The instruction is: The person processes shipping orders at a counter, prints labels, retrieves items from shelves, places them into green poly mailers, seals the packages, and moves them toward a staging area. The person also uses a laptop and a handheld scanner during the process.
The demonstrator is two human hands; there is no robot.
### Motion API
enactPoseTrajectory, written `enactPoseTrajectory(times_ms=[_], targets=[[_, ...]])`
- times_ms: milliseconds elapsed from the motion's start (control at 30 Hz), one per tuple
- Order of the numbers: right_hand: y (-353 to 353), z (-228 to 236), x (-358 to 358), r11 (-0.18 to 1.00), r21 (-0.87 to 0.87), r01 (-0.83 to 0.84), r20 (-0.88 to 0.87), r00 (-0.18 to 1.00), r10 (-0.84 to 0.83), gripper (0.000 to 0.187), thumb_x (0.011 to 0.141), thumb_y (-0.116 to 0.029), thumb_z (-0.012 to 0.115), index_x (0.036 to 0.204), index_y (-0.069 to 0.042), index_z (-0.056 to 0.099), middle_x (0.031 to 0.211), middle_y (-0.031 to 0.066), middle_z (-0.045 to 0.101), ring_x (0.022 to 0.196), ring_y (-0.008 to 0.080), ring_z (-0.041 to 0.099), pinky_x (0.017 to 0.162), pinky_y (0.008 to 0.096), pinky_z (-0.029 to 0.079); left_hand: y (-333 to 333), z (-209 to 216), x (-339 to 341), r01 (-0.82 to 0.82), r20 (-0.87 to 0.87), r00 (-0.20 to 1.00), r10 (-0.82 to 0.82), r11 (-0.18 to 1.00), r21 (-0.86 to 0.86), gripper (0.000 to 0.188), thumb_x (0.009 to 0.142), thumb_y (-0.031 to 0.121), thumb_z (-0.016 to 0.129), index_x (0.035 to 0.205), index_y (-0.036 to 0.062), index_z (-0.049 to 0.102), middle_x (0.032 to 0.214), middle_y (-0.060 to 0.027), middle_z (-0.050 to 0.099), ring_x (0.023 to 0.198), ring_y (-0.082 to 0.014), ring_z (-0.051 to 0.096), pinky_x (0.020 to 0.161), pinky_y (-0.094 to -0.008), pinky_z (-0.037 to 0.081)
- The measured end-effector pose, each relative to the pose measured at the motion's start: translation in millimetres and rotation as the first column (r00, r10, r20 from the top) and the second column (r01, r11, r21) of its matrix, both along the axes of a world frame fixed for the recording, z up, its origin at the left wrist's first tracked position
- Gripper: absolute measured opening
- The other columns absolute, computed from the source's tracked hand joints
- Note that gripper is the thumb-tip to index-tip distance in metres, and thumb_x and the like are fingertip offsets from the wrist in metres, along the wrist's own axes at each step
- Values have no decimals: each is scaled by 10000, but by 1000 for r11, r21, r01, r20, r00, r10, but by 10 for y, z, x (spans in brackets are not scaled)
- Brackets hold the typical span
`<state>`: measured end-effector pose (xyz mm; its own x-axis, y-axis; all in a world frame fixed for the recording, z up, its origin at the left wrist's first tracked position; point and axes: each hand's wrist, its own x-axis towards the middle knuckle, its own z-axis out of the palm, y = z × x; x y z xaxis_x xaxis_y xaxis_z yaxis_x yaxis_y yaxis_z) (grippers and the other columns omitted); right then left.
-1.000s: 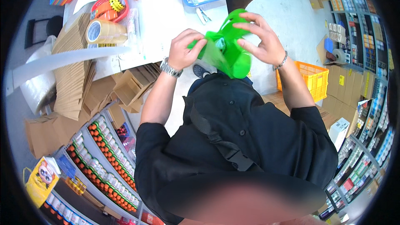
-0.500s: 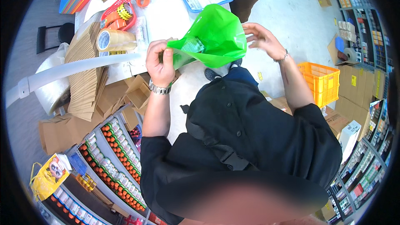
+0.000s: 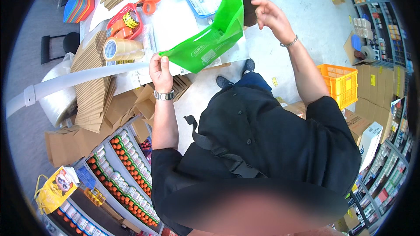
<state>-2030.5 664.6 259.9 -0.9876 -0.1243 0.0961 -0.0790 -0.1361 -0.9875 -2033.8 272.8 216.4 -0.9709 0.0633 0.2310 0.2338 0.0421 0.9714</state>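
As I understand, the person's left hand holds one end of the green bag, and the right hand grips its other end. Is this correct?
Not quite: the right hand does not grip the green bag. The head view shows it to the right of the bag, with a gap between them. The left hand does hold one end.

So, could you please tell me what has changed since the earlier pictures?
The green bag has opened out and swung left, toward the table. The left hand still grips its edge; the right hand has come away. The tape rolls and orange crate stayed put.
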Motion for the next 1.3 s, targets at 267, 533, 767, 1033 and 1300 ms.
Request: enactPoseTrajectory(times_ms=[267, 533, 767, 1033, 1300], targets=[[-650, -629, -57, 682, 646, 343, -375, 921, -107, 1009, 638, -234, 808, 1441, -106, 212, 1184, 223, 560, 1019, 335, 598, 842, 395, 494, -76, 24, 51, 120, 76, 991, -112, 986, -116, 111, 931, 58, 549, 1034, 16, 551, 1082, -102, 611, 1018, -158, 555, 902, -307, 441], [-860, -873, 4, 752, 581, 312, -263, 946, -189, 736, 710, -131, 725, 1350, -114, 362, 908, 154, 666, 829, 362, 633, 726, 434, 505, 1064, 1047, -2, -114, -357, 890, -285, 619, -777, 420, 753, 255, 740, 1066, 37, 564, 1065, -172, 609, 975, -333, 585, 888, -421, 426], [-829, -993, 124, 663, 658, 356, -361, 922, -137, 484, 730, -95, 681, 1195, -87, 548, 958, 123, 653, 910, 310, 617, 807, 390, 478, 1537, 987, -324, 103, 74, 927, -367, 61, -993, 277, 837, 380, 613, 850, 111, 680, 680, -129, 652, 693, -325, 643, 694, -434, 454], [-849, -672, 240, 779, 512, 362, -461, 881, -107, 343, 740, -93, 670, 1078, -84, 621, 941, 94, 648, 903, 279, 611, 797, 388, 456, 1499, 1141, -232, 361, 152, 891, -427, 467, -807, 259, 869, 329, 593, 793, 100, 686, 655, -137, 631, 595, -333, 615, 556, -424, 474], [-803, -520, 148, 798, 336, 501, -575, 780, -247, 145, 778, -111, 664, 922, -98, 667, 827, 65, 645, 780, 272, 614, 699, 383, 456, 1134, 1136, -939, 110, 140, 707, -693, -89, -990, 415, 783, 224, 666, 1182, 149, 579, 1138, -80, 613, 1094, -252, 559, 992, -500, 350]])
